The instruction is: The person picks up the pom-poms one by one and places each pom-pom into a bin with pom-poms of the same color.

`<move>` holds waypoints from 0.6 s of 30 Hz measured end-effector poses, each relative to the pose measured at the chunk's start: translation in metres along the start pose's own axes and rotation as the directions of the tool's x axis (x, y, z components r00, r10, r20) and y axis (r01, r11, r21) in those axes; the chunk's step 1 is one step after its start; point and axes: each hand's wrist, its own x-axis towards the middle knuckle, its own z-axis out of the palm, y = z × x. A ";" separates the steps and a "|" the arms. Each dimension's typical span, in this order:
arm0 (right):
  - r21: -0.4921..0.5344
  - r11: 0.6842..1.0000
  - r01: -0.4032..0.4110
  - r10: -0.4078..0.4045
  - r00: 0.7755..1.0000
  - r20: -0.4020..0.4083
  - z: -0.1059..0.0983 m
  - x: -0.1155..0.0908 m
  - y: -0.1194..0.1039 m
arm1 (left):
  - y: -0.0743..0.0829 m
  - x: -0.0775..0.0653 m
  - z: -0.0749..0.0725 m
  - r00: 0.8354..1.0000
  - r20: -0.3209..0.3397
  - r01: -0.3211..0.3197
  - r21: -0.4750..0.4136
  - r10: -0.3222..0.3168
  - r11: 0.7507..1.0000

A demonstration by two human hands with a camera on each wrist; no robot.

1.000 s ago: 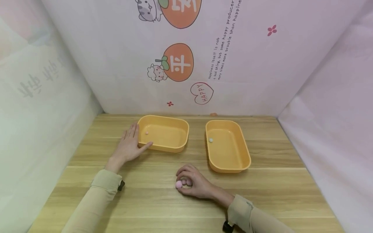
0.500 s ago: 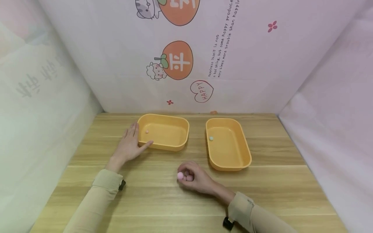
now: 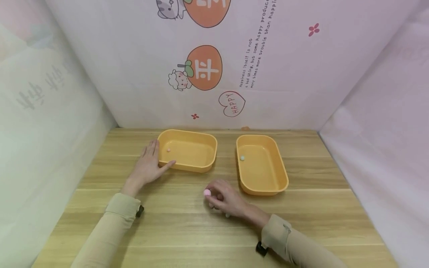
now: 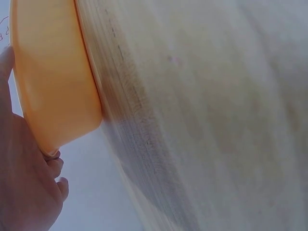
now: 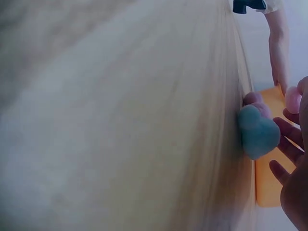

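My right hand (image 3: 228,199) pinches a small pink ball (image 3: 207,192) between thumb and index finger, low over the table in front of the two yellow trays. Under that palm, the right wrist view has teal balls (image 5: 260,137) and pinkish balls (image 5: 262,109) close together, with my other fingers spread beside them. A pale ball (image 3: 228,215) peeks out below the hand in the head view. My left hand (image 3: 146,166) rests against the end of the left tray (image 3: 201,169), fingers straight along its side, thumb on the front rim. A tiny pink ball (image 3: 168,150) lies inside.
The right tray (image 3: 264,192) stands lengthwise near my right hand, with one pale green ball (image 3: 242,158) by its left wall. Both trays sit on a wood-grain table (image 3: 167,230). Printed white cloth walls (image 3: 285,108) enclose the back and both sides.
My right hand has lifted and shifted away from me with the pink ball, turning so the balls beneath are mostly covered. The left hand stays at the left tray.
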 end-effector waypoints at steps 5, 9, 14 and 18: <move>-0.032 0.998 0.053 -0.054 0.998 -0.030 -0.002 0.008 0.001 | -0.001 0.000 0.000 1.000 -0.007 -0.006 0.009 0.006 1.000; -0.072 0.994 0.087 -0.090 0.995 -0.043 -0.008 0.017 0.000 | 0.000 -0.001 -0.001 1.000 -0.003 -0.004 0.005 0.004 1.000; -0.143 0.985 0.101 -0.110 0.993 -0.053 -0.016 0.031 -0.002 | 0.000 -0.001 -0.002 1.000 0.009 0.003 0.002 -0.003 1.000; -0.182 0.976 0.119 -0.135 0.988 -0.076 -0.019 0.044 -0.005 | 0.000 -0.001 -0.003 1.000 0.016 0.008 0.001 -0.008 1.000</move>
